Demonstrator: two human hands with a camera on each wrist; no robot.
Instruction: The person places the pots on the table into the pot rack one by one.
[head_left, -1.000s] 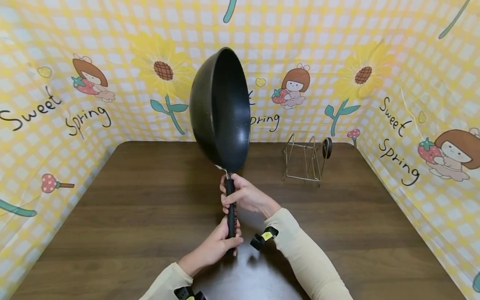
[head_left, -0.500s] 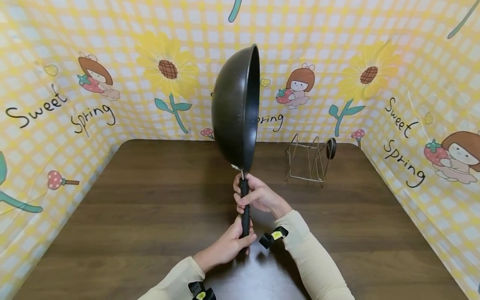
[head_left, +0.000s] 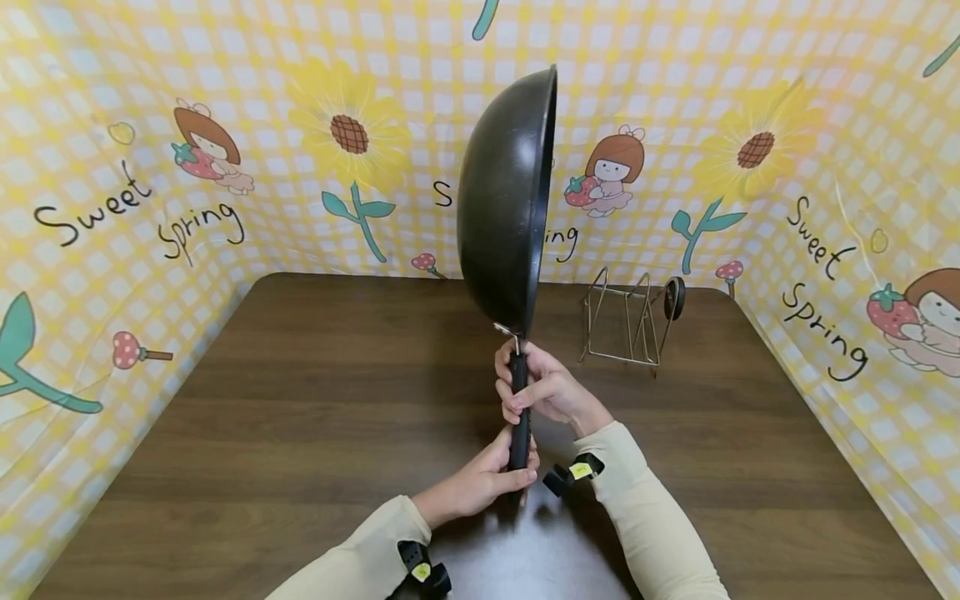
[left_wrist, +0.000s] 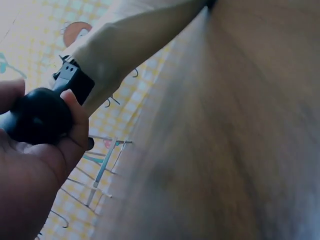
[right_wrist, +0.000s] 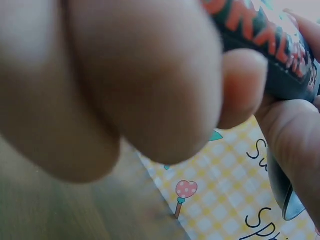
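Observation:
A black wok [head_left: 506, 200] is held upright on its edge above the brown table [head_left: 285, 417], its round underside facing left and its rim seen edge-on. Its black handle [head_left: 517, 412] points down toward me. My right hand [head_left: 543, 387] grips the upper part of the handle, just below the bowl. My left hand [head_left: 483, 483] grips the handle's lower end [left_wrist: 37, 115]. In the right wrist view my curled fingers [right_wrist: 140, 80] fill the frame around the handle with red lettering [right_wrist: 265, 40].
A wire rack [head_left: 622, 321] stands at the back right of the table, with a small dark round knob [head_left: 673, 296] by it. Yellow checked cloth walls [head_left: 150, 167] with sunflowers enclose the table on three sides.
The wok has moved to the right and turned, so its inside no longer shows and its rim is edge-on. Both hands kept their grip and moved right with it.

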